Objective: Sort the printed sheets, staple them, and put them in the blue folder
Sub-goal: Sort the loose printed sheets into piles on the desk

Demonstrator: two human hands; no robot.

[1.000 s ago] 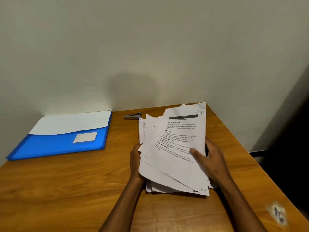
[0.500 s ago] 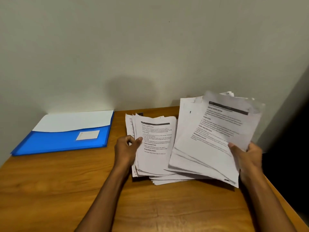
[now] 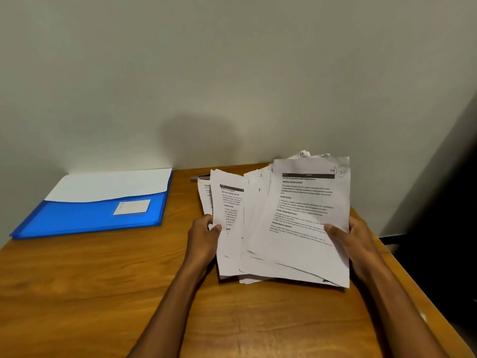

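While both hands grip them, printed sheets lie lengthwise toward the wall, seemingly.

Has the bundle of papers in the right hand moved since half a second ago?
Yes. The bundle held by the right hand has swung back leftward, toward the blue folder, again overlapping the pile under the left hand.

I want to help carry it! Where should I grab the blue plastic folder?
Judging by how it lies, grip the flat blue plastic folder at its near long edge, coming from the front. That edge faces you with bare wooden table before it; the far edge lies against the wall.
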